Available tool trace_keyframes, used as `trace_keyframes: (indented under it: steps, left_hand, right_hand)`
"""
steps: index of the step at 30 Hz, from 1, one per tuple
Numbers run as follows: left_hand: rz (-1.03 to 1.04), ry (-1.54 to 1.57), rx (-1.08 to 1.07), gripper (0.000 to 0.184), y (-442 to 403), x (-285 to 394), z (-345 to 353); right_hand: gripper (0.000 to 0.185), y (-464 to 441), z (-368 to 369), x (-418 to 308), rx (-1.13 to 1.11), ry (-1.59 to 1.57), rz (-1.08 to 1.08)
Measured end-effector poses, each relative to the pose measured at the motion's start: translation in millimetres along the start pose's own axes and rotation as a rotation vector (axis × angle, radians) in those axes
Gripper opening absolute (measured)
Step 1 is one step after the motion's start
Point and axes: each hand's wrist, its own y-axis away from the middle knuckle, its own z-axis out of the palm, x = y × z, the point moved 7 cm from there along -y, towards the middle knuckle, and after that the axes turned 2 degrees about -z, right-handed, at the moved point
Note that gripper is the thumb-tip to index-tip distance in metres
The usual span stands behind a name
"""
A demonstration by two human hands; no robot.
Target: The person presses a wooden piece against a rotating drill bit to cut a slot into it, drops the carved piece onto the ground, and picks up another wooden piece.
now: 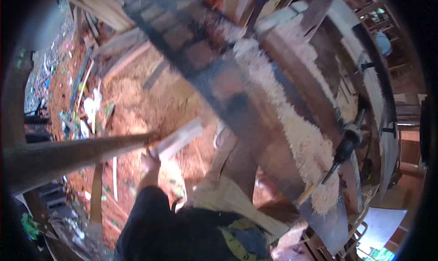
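Observation:
In the head view my left hand (pixel 149 161) is closed around the near end of a short, pale wooden piece (pixel 179 139), held out at the left over the reddish ground. A round wooden pole (pixel 82 156) runs close beside that hand. My right hand is not distinguishable. Across the middle slants a long wooden bench (pixel 273 156), blurred, with pale wood shavings (pixel 292 129) heaped along it. A dark power tool (pixel 349 144) lies on the bench's right side, near the shavings.
Planks and wood offcuts (pixel 125 60) lean at the upper left. Reddish soil (pixel 150 101) with scattered litter spreads on the left. A leafy plant (pixel 30 227) shows at the lower left. A white sheet (pixel 381 224) is at the lower right.

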Motion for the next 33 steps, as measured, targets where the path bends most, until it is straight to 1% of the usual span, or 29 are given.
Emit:
trace_keyframes:
  steps: [1, 2, 3, 4, 6, 8, 9, 10, 12, 13, 14, 15, 18, 20, 23, 25, 28, 31, 33]
  left_hand:
    - [0.046, -0.109, -0.081, 0.075, 7, 8, -12]
    - [0.096, -0.112, -0.024, 0.074, 15, 14, -20]
    - [0.091, -0.122, -0.054, 0.074, 17, 19, -25]
    - [0.291, -0.152, 0.183, 0.074, 6, 13, -5]
    - [0.338, -0.124, 0.023, 0.075, 16, 30, -24]
    - [0.458, -0.184, -0.071, 0.078, 20, 45, -38]
    - [0.451, -0.198, -0.078, 0.083, 23, 55, -48]
    - [0.509, -0.061, 0.023, 0.085, 25, 61, -53]
    - [0.592, 0.025, 0.142, 0.079, 39, 94, -74]
    - [0.564, 0.061, 0.109, 0.076, 42, 111, -77]
    - [0.536, 0.099, 0.075, 0.074, 66, 143, -108]
    - [0.507, 0.137, 0.04, 0.071, 85, 165, -125]
    - [0.714, 0.119, 0.238, 0.063, 106, 206, -134]
    - [0.824, 0.317, 0.447, 0.057, 152, 205, -192]
    - [0.869, 0.465, 0.507, 0.056, 195, 188, -251]
    - [0.911, 0.546, 0.527, 0.055, 227, 167, -292]
    - [1.007, 0.587, 0.545, 0.051, 260, 142, -344]
    - [1.06, 0.613, 0.432, 0.05, 303, 135, -406]
    - [1.165, 0.586, 0.406, 0.051, 326, 135, -433]
  right_hand:
    - [0.067, -5, 0, -5, 0.009, -0.007, -0.019]
    - [0.067, -9, -1, -6, 0.023, -0.02, -0.032]
    - [0.067, -14, -2, -6, 0.035, -0.027, -0.038]
    - [0.067, -17, -1, -9, 0.048, -0.038, -0.052]
    - [0.067, -20, 1, -10, 0.053, -0.04, -0.058]
    - [0.067, -21, 2, -11, 0.053, -0.047, -0.078]
    - [0.067, -21, 2, -11, 0.049, -0.051, -0.089]
    - [0.067, -21, 1, -11, 0.047, -0.055, -0.104]
    - [0.067, -20, -1, -10, 0.043, -0.062, -0.129]
    - [0.067, -18, -2, -9, 0.045, -0.067, -0.141]
    - [0.067, -16, -3, -8, 0.049, -0.071, -0.152]
    - [0.067, -14, -3, -8, 0.051, -0.077, -0.163]
    - [0.068, -12, -2, -10, 0.049, -0.081, -0.201]
    - [0.068, -11, -4, -11, 0.052, -0.081, -0.219]
    - [0.068, -7, -4, -8, 0.044, -0.066, -0.227]
    - [0.068, -5, -4, -6, 0.043, -0.063, -0.23]
    - [0.068, -3, -4, -7, 0.03, -0.057, -0.246]
    - [0.068, 0, -5, -8, 0.023, -0.049, -0.269]
    - [0.068, 3, -9, -7, 0.021, -0.052, -0.287]
